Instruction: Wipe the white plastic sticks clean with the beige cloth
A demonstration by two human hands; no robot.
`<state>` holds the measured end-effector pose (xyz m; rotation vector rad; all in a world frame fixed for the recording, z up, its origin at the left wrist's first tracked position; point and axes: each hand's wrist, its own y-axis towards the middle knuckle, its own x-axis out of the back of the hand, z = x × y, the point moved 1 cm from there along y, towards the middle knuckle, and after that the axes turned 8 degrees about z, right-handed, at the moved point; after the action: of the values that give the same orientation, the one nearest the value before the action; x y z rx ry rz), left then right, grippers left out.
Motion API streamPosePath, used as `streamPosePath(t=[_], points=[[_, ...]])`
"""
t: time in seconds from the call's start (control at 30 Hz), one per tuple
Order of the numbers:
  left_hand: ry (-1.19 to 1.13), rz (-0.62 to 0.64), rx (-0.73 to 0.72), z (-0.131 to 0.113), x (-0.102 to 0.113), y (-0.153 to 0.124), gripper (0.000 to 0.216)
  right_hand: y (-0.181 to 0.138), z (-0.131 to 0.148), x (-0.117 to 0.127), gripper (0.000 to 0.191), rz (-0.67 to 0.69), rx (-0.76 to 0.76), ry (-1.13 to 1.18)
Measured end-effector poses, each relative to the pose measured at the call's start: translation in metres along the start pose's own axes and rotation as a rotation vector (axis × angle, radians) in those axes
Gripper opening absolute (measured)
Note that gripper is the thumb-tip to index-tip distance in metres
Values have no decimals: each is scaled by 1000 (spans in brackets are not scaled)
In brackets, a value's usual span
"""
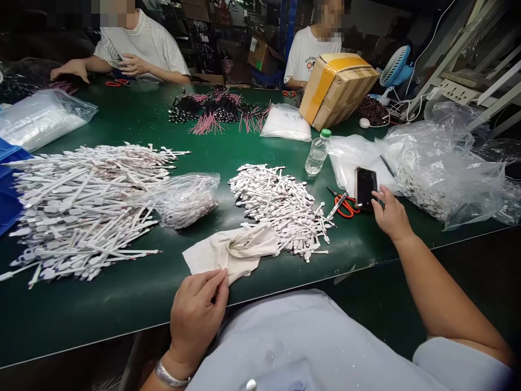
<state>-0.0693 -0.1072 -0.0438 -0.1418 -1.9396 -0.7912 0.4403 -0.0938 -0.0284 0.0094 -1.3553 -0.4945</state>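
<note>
My left hand (pixel 198 312) is at the table's front edge, thumb and fingertips pinched together on the near edge of a cream cloth (pixel 234 247). The cloth lies crumpled against a pile of short white strip-like pieces with wire ends (pixel 280 209). My right hand (pixel 391 214) has its fingers apart, with the fingertips at the right side of a dark-screened phone (pixel 365 187); whether they touch it I cannot tell. Red-handled pliers or cutters (pixel 345 207) lie just left of the phone.
A larger heap of white strips (pixel 89 206) and a filled clear bag (pixel 187 201) are at left. A bottle (pixel 318 152), cardboard box (pixel 337 87), plastic bags (pixel 443 163) and fan (pixel 394 68) stand right. Two people (pixel 142 46) sit opposite, beyond black and pink wires (pixel 215 108).
</note>
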Motion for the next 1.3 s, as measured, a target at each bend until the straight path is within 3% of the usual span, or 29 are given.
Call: streamPosePath(t=[0.07, 0.17, 0.27, 0.43, 0.53, 0.73, 0.8, 0.9, 0.97, 1.03, 1.2, 1.3], points=[[-1, -2, -3, 0, 0, 1, 18, -4, -2, -2, 54, -28, 179, 15], [10, -8, -6, -1, 0, 2, 17, 6, -9, -9, 50, -35, 246, 3], [25, -18, 0, -1, -1, 2, 16, 35, -20, -15, 51, -67, 175, 30], [30, -19, 3, -2, -1, 2, 17, 77, -41, -12, 53, -154, -73, 218], [31, -19, 2, -2, -1, 3, 17, 73, -49, -9, 51, -191, -141, 304], [37, -22, -20, -1, -1, 3, 17, 31, -57, -9, 51, -130, -217, 333], [37, -26, -22, 0, -1, 3, 17, 16, -59, -10, 60, -62, -273, 355], [39, -28, -24, 0, -2, 4, 16, -2, -55, -11, 93, 80, -288, 369], [43, -31, -29, 0, -2, 5, 16, -7, -46, -12, 116, 186, -298, 347], [47, -37, -32, -1, -3, 5, 16, -5, -32, -13, 126, 250, -342, 302], [47, -26, -23, 0, -3, 4, 15, 12, 4, -17, 133, 195, -402, 203], [48, -29, -11, 0, -2, 3, 14, 17, 8, -20, 135, 152, -356, 191]])
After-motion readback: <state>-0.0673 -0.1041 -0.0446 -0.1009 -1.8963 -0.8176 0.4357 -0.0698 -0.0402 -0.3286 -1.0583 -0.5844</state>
